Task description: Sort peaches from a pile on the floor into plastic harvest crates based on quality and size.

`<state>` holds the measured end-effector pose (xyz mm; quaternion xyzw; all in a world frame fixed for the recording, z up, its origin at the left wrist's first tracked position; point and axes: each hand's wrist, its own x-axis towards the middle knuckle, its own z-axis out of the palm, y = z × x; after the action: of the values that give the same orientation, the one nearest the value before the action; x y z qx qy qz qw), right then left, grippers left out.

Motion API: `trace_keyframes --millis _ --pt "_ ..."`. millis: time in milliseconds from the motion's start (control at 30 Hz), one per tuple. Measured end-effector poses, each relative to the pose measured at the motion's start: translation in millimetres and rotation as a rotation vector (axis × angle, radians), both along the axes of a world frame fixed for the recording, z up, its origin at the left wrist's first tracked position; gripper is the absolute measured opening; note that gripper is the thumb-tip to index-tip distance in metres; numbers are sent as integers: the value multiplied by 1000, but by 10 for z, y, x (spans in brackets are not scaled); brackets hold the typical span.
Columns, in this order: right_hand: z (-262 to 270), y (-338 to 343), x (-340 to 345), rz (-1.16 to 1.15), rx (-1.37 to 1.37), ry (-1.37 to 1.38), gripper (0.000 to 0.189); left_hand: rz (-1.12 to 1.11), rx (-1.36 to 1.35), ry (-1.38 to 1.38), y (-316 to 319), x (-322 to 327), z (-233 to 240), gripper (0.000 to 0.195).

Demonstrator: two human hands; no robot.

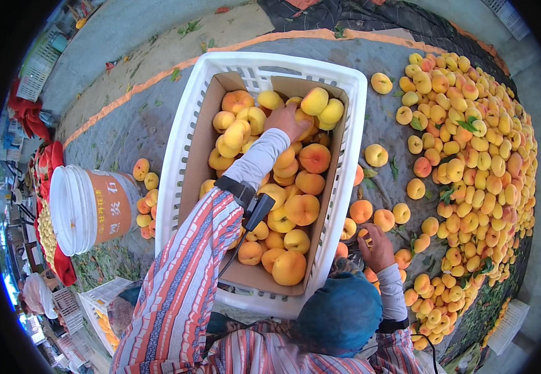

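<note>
A white plastic crate (pixel 357 140) lined with brown cardboard (pixel 198 140) stands before me, filled with yellow and orange peaches (pixel 302 210). My left hand (pixel 289 122) reaches into its far part, fingers closed around a yellow peach (pixel 304 125) among the others. Two yellow peaches (pixel 315 101) lie just beyond that hand, to the right. Outside the crate, by its right wall, my right hand (pixel 377 248) is low with its fingers curled around a peach (pixel 366 237), which they partly hide. Loose peaches (pixel 361 211) lie around the right hand.
A large heap of peaches (pixel 476 154) with some leaves covers the right side of the grey ground sheet (pixel 382 56). A white bucket (pixel 71 210) with an orange label lies left of the crate, beside a few peaches (pixel 151 181). Another white crate (pixel 102 299) holding fruit stands lower left.
</note>
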<state>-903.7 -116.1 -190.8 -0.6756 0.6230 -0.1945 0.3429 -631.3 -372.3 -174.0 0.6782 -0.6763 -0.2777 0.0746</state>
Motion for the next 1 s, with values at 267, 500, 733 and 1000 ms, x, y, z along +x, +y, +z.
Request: trace_keyframes --millis 267,500,733,1000 --pt "-152 96 -43 15 38 34 33 -11 -190 267 -311 -206 8 74" --pt "-277 137 -6 26 52 33 32 -174 26 165 -584 -151 168 78" --pt "-325 156 6 32 108 37 31 -271 34 129 -609 -145 143 81" --pt "-408 212 3 34 148 -22 32 -296 -27 322 -623 -44 134 66"
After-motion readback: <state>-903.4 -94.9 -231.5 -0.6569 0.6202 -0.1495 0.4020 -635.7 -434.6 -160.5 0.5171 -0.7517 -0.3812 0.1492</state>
